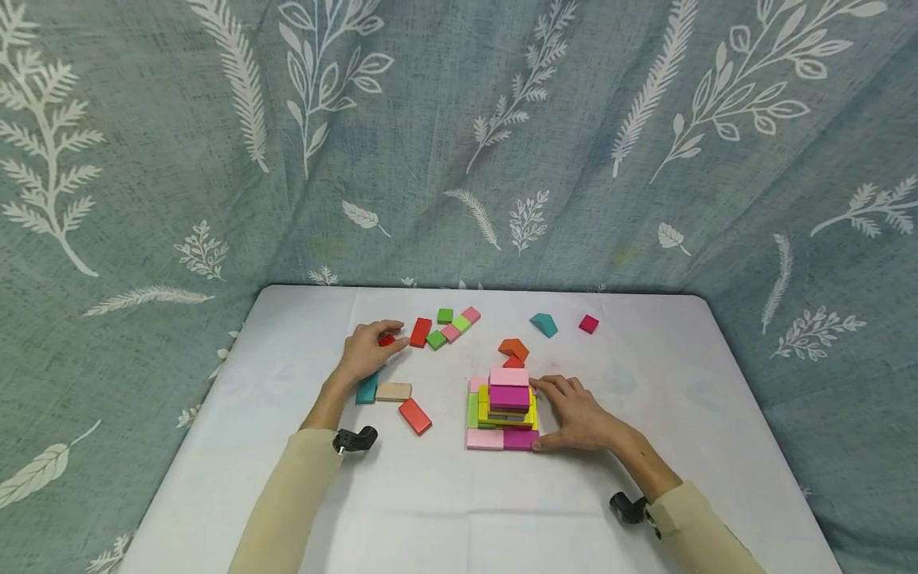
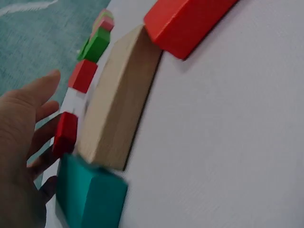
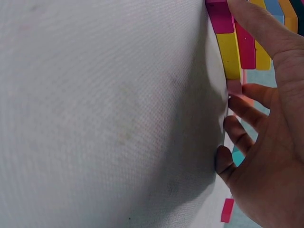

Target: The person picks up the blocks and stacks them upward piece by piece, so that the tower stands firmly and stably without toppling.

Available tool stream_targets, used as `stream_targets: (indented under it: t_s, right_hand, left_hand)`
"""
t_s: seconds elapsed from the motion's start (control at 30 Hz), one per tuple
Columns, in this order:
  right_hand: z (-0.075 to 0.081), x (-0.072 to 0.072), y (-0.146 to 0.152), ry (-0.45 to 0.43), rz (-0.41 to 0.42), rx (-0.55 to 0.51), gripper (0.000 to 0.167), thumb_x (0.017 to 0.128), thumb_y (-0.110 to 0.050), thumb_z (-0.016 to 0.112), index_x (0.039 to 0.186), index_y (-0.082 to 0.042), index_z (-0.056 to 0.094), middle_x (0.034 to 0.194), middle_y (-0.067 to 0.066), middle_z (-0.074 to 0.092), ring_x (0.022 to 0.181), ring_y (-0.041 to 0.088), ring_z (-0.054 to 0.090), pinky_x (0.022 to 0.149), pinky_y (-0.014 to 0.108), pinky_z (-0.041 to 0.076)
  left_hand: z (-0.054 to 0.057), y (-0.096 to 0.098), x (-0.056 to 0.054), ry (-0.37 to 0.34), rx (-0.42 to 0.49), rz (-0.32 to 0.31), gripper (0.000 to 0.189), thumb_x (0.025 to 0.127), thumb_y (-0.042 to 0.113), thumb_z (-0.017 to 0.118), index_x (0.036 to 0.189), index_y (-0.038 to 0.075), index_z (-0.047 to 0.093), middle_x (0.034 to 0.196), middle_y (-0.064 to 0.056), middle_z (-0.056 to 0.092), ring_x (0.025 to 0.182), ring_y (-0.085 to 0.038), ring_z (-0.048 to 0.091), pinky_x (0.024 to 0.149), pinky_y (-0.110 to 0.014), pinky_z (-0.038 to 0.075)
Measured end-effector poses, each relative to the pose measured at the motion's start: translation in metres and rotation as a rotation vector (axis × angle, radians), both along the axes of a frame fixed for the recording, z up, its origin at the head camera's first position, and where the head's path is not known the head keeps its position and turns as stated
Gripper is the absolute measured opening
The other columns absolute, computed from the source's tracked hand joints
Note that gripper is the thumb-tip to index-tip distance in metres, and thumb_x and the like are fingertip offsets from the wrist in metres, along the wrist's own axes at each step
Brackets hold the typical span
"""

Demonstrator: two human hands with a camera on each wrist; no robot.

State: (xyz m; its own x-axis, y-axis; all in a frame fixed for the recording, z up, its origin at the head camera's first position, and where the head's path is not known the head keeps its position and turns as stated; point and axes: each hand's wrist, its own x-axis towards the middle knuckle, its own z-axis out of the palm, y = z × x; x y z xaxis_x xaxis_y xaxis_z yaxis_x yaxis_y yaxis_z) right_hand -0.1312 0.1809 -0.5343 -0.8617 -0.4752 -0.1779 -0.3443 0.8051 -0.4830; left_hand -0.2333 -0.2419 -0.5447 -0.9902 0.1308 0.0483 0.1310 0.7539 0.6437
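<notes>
My left hand (image 1: 369, 348) reaches over a small red block (image 1: 386, 340), which lies between thumb and fingers. In the left wrist view, the thumb stands apart from this red block (image 2: 65, 134) and the fingertips are partly behind it. My right hand (image 1: 577, 416) rests against the right side of a stepped block stack (image 1: 509, 397). Its thumb touches the magenta block (image 1: 520, 440) at the near corner; the other fingers lie spread toward the far corner. The stack has pink, green and yellow lower blocks, with a magenta and a pink block on top.
Near the left hand lie a teal block (image 1: 367, 389), a wooden block (image 1: 394, 391) and red blocks (image 1: 415, 417). Several green and pink cubes (image 1: 450, 332) form a row farther back. Orange pieces (image 1: 513, 348), a teal piece (image 1: 545, 324) and a crimson cube (image 1: 589, 324) lie behind the stack.
</notes>
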Motion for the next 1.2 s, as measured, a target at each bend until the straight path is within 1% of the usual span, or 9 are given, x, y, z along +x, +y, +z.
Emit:
stream_targets:
  t_s: [0.17, 0.3, 0.4, 0.53, 0.7, 0.8, 0.97, 1.1, 1.2]
  right_hand:
    - [-0.001, 0.000, 0.001, 0.005, 0.007, 0.006, 0.110, 0.063, -0.065, 0.085, 0.154, -0.023, 0.039, 0.152, 0.007, 0.041, 0.134, 0.032, 0.036, 0.106, 0.059, 0.038]
    - [-0.002, 0.001, 0.001, 0.005, 0.009, 0.007, 0.110, 0.063, -0.065, 0.085, 0.154, -0.022, 0.039, 0.152, 0.007, 0.041, 0.134, 0.032, 0.036, 0.106, 0.059, 0.038]
    - [-0.002, 0.001, 0.001, 0.000, 0.007, 0.001, 0.111, 0.063, -0.065, 0.085, 0.154, -0.022, 0.038, 0.152, 0.007, 0.040, 0.134, 0.032, 0.036, 0.106, 0.060, 0.037]
    - [-0.002, 0.000, 0.001, -0.003, 0.005, -0.004, 0.110, 0.064, -0.065, 0.085, 0.154, -0.023, 0.038, 0.152, 0.007, 0.040, 0.135, 0.032, 0.035, 0.106, 0.060, 0.037]
    - [-0.003, 0.000, 0.001, 0.001, 0.002, -0.002, 0.110, 0.064, -0.065, 0.085, 0.154, -0.023, 0.038, 0.152, 0.006, 0.040, 0.135, 0.032, 0.035, 0.107, 0.060, 0.037]
    - [-0.003, 0.000, 0.001, -0.006, 0.001, 0.001, 0.111, 0.063, -0.066, 0.085, 0.155, -0.024, 0.038, 0.152, 0.006, 0.040, 0.135, 0.032, 0.035, 0.107, 0.060, 0.037]
    - [-0.002, 0.001, 0.001, -0.023, -0.001, 0.006, 0.112, 0.063, -0.066, 0.084, 0.155, -0.024, 0.037, 0.153, 0.006, 0.039, 0.136, 0.032, 0.034, 0.108, 0.060, 0.036]
    - [-0.002, -0.001, 0.002, -0.015, 0.002, 0.002, 0.112, 0.064, -0.066, 0.084, 0.156, -0.024, 0.036, 0.154, 0.007, 0.038, 0.137, 0.032, 0.034, 0.108, 0.061, 0.035]
    - [-0.002, -0.001, 0.003, -0.006, 0.009, 0.005, 0.112, 0.064, -0.067, 0.083, 0.156, -0.024, 0.036, 0.154, 0.006, 0.038, 0.137, 0.032, 0.034, 0.109, 0.060, 0.034]
  left_hand:
    - [-0.004, 0.018, -0.003, 0.040, -0.169, 0.024, 0.063, 0.085, 0.057, 0.073, 0.133, 0.017, 0.066, 0.131, -0.013, 0.064, 0.119, -0.037, 0.050, 0.095, -0.061, 0.032]
    - [-0.007, 0.028, -0.005, 0.070, -0.243, 0.051, 0.064, 0.083, 0.061, 0.074, 0.130, 0.018, 0.068, 0.126, -0.012, 0.063, 0.116, -0.036, 0.051, 0.096, -0.059, 0.032]
    - [-0.006, 0.030, -0.006, 0.083, -0.254, 0.077, 0.052, 0.086, 0.052, 0.075, 0.125, 0.018, 0.071, 0.117, -0.010, 0.066, 0.113, -0.034, 0.052, 0.095, -0.058, 0.032]
    - [0.000, 0.028, -0.005, 0.148, -0.256, 0.121, 0.037, 0.088, 0.041, 0.075, 0.117, 0.019, 0.075, 0.106, -0.008, 0.070, 0.105, -0.032, 0.054, 0.091, -0.056, 0.032]
    - [0.021, 0.034, 0.005, 0.266, -0.146, 0.162, 0.035, 0.087, 0.040, 0.075, 0.115, 0.019, 0.076, 0.105, -0.005, 0.070, 0.103, -0.029, 0.054, 0.091, -0.055, 0.032]
    - [0.039, 0.052, 0.019, 0.292, -0.028, 0.079, 0.036, 0.086, 0.039, 0.075, 0.116, 0.019, 0.075, 0.106, -0.002, 0.070, 0.104, -0.027, 0.055, 0.092, -0.053, 0.034]
    - [0.064, 0.091, 0.050, 0.213, 0.118, -0.160, 0.037, 0.088, 0.037, 0.075, 0.121, 0.020, 0.072, 0.112, 0.003, 0.070, 0.109, -0.024, 0.059, 0.100, -0.053, 0.036]
    - [0.075, 0.118, 0.067, 0.188, 0.081, -0.277, 0.035, 0.088, 0.036, 0.075, 0.121, 0.024, 0.072, 0.112, 0.007, 0.071, 0.108, -0.019, 0.061, 0.104, -0.054, 0.035]
    - [0.077, 0.131, 0.074, 0.195, 0.023, -0.322, 0.035, 0.088, 0.036, 0.075, 0.121, 0.025, 0.072, 0.113, 0.008, 0.072, 0.109, -0.015, 0.061, 0.105, -0.053, 0.035]
